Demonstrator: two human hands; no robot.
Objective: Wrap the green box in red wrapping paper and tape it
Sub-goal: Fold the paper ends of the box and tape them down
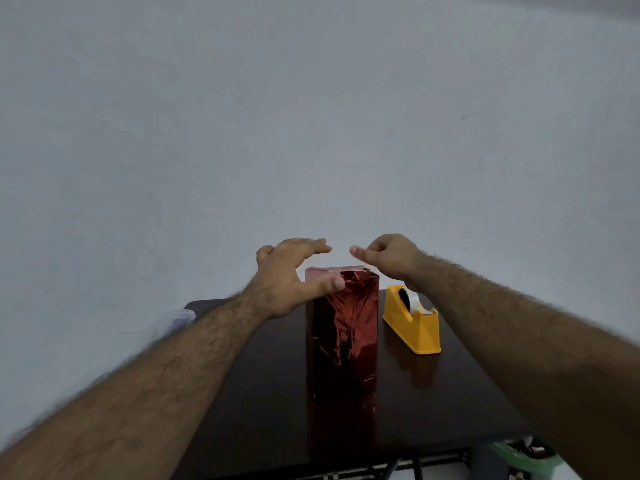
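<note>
A person's left hand (287, 271) hovers spread and relaxed over the top of an upright box (342, 327), its thumb lying against the upper front edge of the wrapping, fingers reaching past the top face without clasping anything. The right hand (388, 256) hangs just beyond the box's far right corner with its fingers curled in and the thumb pointing toward the left hand; whether a strip of clear tape sits between thumb and fingers cannot be told from this view. The two hands are near each other but apart.

The box stands on end near the middle of a dark desk (263, 393), fully clad in glossy red wrapping paper (346, 341); no green shows anywhere on the faces in view. The foil is creased along the front, and the top end looks folded down, with a ragged flap edge at its right side.

Just beside the box on the right sits a yellow tape dispenser (414, 322), its roll of clear tape mounted and the cutter facing the camera.

The work appears to be in its closing stage: sealing or smoothing the top end folds. The next move likely calls for pressing the loose flap flat with the left hand and laying tape across it, a fresh strip pulled from the dispenser if none is in hand.
</note>
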